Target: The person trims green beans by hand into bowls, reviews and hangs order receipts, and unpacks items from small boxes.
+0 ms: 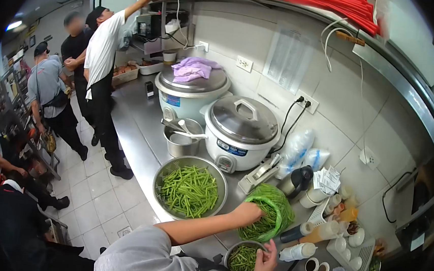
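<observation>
My left hand (247,214) reaches across to the mouth of a green plastic bag (281,208) full of cut green beans; its fingers are hidden there. Below the bag, my right hand (266,264) is raised beside a small metal bowl (228,259) that holds more cut beans (242,260). Its fingers look apart, close to the bag's lower edge; I see nothing held in them. To the left of the bag, a large perforated metal colander (159,183) stands on the counter with a heap of cut green beans (190,190) in it.
Two big rice cookers (243,122) (192,90) line the wall behind a metal pot (181,145) with utensils. Sauce bottles (298,252), dip cups (323,269) and a white basket (368,254) crowd the right. Several co-workers stand left; one person (102,60) reaches up to the shelf.
</observation>
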Motion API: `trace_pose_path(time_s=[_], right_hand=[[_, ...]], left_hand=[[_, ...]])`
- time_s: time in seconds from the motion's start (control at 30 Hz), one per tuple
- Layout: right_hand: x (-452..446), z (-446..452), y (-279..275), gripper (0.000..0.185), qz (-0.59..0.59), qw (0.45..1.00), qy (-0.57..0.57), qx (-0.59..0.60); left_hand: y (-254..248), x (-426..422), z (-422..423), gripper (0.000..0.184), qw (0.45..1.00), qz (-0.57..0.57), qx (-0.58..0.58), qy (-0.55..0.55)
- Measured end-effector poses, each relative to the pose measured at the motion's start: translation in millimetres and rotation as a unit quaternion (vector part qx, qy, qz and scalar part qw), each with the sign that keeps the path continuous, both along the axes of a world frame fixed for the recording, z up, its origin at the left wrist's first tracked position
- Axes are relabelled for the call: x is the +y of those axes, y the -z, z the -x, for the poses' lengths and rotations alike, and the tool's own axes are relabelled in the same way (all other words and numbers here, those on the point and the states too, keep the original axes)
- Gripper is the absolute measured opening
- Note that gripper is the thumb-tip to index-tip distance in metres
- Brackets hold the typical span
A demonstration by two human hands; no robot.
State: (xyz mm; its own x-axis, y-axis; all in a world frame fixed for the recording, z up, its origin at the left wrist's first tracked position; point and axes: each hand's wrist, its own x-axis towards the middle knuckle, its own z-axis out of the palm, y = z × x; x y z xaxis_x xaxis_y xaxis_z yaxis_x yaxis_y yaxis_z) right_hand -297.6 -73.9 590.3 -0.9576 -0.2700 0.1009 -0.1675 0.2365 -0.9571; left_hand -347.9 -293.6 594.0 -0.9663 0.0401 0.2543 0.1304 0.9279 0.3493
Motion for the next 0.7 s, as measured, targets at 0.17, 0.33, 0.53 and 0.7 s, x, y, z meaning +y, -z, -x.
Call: trace_pose_path(time_s=[0.17, 0.33, 0.53, 0.7], right_hand=[[-15, 9, -1, 0.033, 0.019, 0.998, -0.044, 0.047], [-16, 2, 2, 0.022, 0.0, 0.991, -0.13, 0.002], [-19, -14, -12, 0.019, -0.04, 0.985, -0.156, -0.061], [-22, -23, 0, 0.019, 0.024, 0.978, -0.2, -0.057]], left_hand=[[-32, 5, -62, 0.016, 0.991, -0.091, 0.092, 0.018], [-36, 17, -108, 0.016, 0.989, -0.081, 0.12, 0.015], [-41, 14, -135, 0.016, 0.987, -0.08, 0.137, 0.017], [-42, 15, -143, 0.013, 0.988, -0.095, 0.119, -0.019]])
